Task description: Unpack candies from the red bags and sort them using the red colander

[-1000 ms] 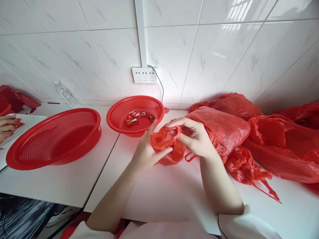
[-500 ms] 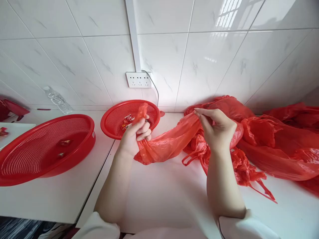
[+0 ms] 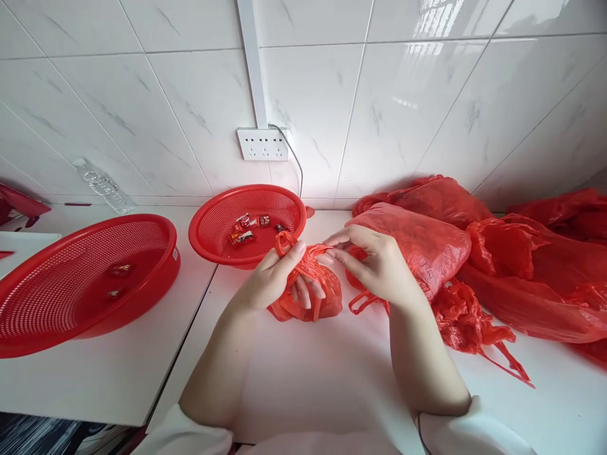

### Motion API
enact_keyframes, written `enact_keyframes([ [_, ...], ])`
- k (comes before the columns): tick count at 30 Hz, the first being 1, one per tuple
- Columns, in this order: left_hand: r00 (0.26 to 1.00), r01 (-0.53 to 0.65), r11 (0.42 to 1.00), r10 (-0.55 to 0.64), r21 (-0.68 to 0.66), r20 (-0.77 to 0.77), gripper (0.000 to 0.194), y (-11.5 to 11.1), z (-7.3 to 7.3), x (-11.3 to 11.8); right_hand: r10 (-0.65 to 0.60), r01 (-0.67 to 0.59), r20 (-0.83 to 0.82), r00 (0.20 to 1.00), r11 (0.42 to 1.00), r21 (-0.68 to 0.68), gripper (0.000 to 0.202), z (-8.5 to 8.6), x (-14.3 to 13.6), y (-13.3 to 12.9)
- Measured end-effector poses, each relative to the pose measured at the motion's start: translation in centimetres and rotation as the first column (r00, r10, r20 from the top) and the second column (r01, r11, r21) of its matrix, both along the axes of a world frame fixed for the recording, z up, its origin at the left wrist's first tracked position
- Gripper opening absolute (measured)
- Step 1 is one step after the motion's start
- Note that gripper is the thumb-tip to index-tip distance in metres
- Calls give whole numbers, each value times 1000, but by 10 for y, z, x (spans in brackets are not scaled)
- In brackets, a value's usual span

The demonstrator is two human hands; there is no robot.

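red bag pile (image 3: 434, 245) nr rt hand (image 3: 372, 260)

the small basket (image 3: 214, 222) is bright red, patterned with tiny holes, as is the larger basket (image 3: 164, 287) to its left. the held bag (image 3: 329, 297), right of the small basket, is translucent orange-red; behind that basket, white tiles (image 3: 313, 88) carry grey marbled streaks.

Open room runs along the near edge of the bench (image 3: 322, 385), between the forearms (image 3: 215, 363). Toward the back edge, a narrow gap lies between the small basket (image 3: 208, 227) and the bulging bag (image 3: 415, 243), but the held bag (image 3: 329, 300), left hand (image 3: 270, 278) and right hand (image 3: 379, 262) block its front. The large basket (image 3: 164, 278) bars the left; piled bags (image 3: 535, 300) crowd the right.
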State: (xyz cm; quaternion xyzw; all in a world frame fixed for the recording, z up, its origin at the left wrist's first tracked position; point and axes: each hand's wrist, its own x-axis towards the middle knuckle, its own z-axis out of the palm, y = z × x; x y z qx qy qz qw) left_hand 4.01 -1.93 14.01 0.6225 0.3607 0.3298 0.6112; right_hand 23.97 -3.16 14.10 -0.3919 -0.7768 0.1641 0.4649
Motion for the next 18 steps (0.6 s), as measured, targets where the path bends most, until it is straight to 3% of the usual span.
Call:
enact_keyframes([
  [2,996,-90,996,90,-16,24,43,5,0,-3,24,-23,3,1000,999,-32,10,0,6,-1],
  [5,983,-160,986,164,-55,83,41,12,-1,-4,161,-153,80,984,984,-95,9,1,12,-4],
  [8,984,-62,995,75,-79,164,42,12,-3,-4,331,-298,153,931,933,-203,9,3,14,-5],
  [11,999,27,988,-33,155,31,44,5,-3,-5,390,-359,103,915,904,-233,14,1,11,-1],
  [13,988,46,888,29,457,-155,38,1,-3,-7,311,-308,-19,950,928,-212,22,-4,5,5],
  [15,961,74,705,137,705,-238,31,2,-3,-9,190,-229,-186,964,950,-213,25,-12,-3,12],
  [17,966,79,566,161,820,-204,32,7,-6,-10,137,-224,-323,936,942,-249,22,-21,-11,21],
  [18,976,61,535,145,843,-163,34,11,-8,-9,148,-256,-369,917,930,-265,20,-25,-14,25],
])
